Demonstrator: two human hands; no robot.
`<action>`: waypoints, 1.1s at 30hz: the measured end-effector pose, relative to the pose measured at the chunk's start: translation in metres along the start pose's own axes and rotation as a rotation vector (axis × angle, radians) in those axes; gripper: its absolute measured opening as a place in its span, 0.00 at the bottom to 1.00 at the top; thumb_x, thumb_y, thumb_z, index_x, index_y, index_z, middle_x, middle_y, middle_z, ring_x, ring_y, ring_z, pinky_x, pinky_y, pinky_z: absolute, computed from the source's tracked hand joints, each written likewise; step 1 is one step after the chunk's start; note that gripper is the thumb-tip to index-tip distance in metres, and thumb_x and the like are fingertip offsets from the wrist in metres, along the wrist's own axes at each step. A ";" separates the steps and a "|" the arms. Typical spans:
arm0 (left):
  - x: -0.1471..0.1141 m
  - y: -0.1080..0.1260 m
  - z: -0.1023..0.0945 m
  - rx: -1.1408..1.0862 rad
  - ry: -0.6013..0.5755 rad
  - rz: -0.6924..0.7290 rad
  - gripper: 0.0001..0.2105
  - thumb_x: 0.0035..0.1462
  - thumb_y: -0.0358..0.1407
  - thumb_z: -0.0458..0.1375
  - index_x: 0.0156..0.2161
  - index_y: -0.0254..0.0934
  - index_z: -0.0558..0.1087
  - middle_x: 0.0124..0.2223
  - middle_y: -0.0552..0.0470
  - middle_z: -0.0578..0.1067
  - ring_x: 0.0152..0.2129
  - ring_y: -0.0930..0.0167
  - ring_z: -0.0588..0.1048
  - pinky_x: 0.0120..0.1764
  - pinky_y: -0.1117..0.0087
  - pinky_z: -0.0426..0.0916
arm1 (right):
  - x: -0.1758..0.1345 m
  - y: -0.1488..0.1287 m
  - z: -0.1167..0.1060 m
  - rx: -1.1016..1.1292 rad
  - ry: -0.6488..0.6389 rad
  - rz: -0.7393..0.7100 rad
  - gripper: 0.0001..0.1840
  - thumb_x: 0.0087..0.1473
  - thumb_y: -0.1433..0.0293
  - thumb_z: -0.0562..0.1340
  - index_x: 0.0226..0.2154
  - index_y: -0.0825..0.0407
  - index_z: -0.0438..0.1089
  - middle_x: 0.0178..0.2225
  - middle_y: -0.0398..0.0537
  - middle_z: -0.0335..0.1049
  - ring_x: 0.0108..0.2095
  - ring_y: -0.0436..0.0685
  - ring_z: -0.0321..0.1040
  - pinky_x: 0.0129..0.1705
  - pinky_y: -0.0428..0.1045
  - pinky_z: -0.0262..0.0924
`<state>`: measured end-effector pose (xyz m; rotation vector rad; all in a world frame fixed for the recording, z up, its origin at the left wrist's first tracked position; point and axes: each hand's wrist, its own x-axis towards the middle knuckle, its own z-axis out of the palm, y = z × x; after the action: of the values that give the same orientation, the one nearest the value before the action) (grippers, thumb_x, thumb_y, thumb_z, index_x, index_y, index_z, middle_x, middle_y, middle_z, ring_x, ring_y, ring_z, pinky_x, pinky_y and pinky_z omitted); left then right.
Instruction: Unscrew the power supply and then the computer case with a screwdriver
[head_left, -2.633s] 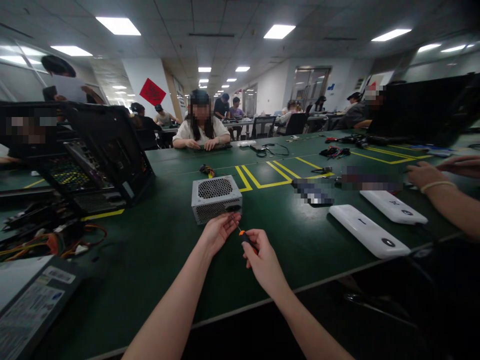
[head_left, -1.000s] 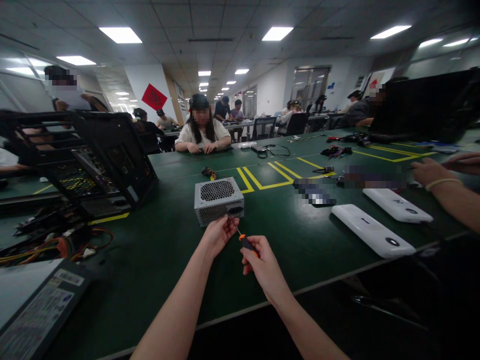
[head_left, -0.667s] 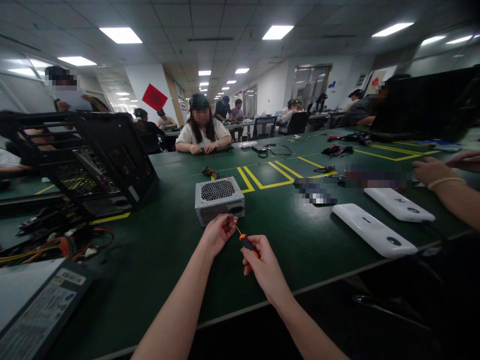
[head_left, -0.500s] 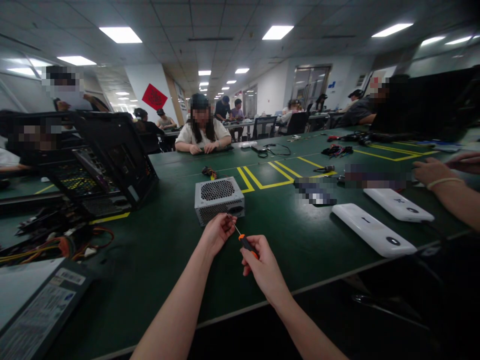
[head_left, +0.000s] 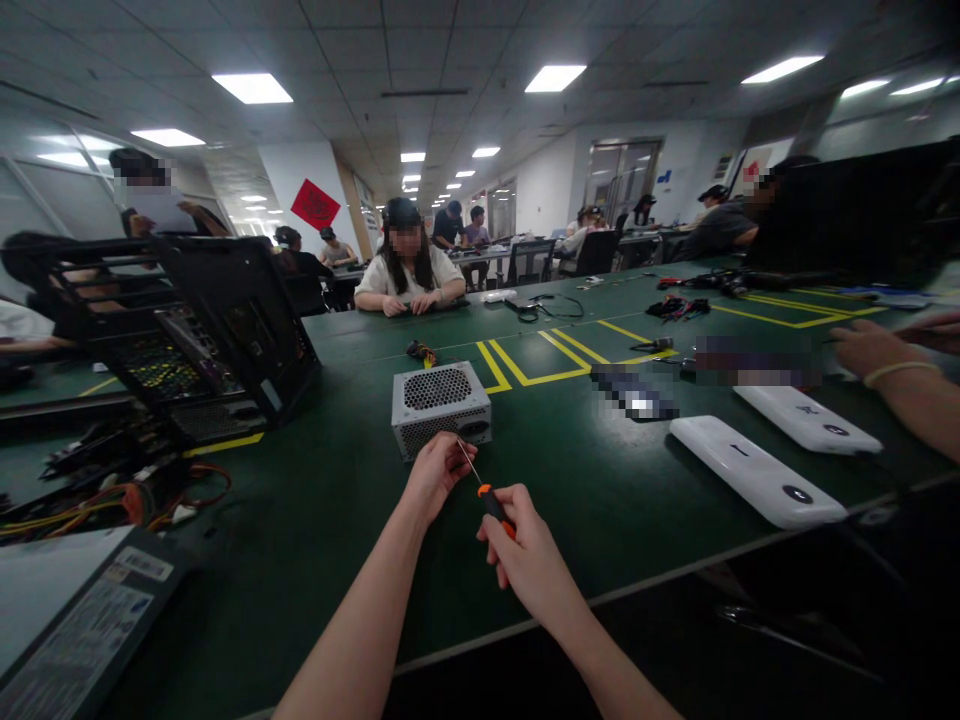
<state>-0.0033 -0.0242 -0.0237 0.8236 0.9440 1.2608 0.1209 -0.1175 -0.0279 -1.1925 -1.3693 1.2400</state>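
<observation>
The right hand [head_left: 529, 540] is clamped on a black-and-orange-handled screwdriver [head_left: 492, 502], its thin shaft [head_left: 470, 464] slanting away leftward to the left hand [head_left: 433, 483], curled, its hold unclear from here, before a perforated silver metal box [head_left: 442, 395].

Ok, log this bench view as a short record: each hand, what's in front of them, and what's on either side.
Right hand: grips a black-and-orange screwdriver with thin metal shaft
Left hand: at the shaft's far end; anything pinched there too small to tell
In front: grey metal box with honeycomb grille, on the green tabletop
Left side: open black computer case, coloured cables, grey labelled metal box
Right side: two glossy white rounded devices; farther right, a co-worker's hand
</observation>
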 end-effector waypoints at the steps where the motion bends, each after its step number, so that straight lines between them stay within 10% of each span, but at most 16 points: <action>1: 0.000 0.000 0.000 0.003 -0.002 0.002 0.04 0.45 0.33 0.53 0.26 0.33 0.65 0.27 0.50 0.72 0.22 0.77 0.69 0.25 0.77 0.63 | 0.000 0.000 0.000 -0.015 0.003 0.002 0.08 0.50 0.66 0.51 0.35 0.50 0.53 0.24 0.39 0.61 0.15 0.44 0.56 0.10 0.39 0.50; 33: -0.006 0.004 0.005 0.002 -0.082 -0.019 0.06 0.48 0.36 0.53 0.29 0.33 0.66 0.27 0.50 0.71 0.21 0.78 0.68 0.24 0.77 0.63 | -0.004 0.000 -0.001 0.106 0.050 -0.029 0.09 0.51 0.66 0.51 0.36 0.51 0.54 0.26 0.41 0.61 0.21 0.47 0.61 0.18 0.44 0.62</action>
<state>-0.0004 -0.0301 -0.0176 0.8596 0.8853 1.2004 0.1221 -0.1209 -0.0276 -1.1187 -1.2644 1.2393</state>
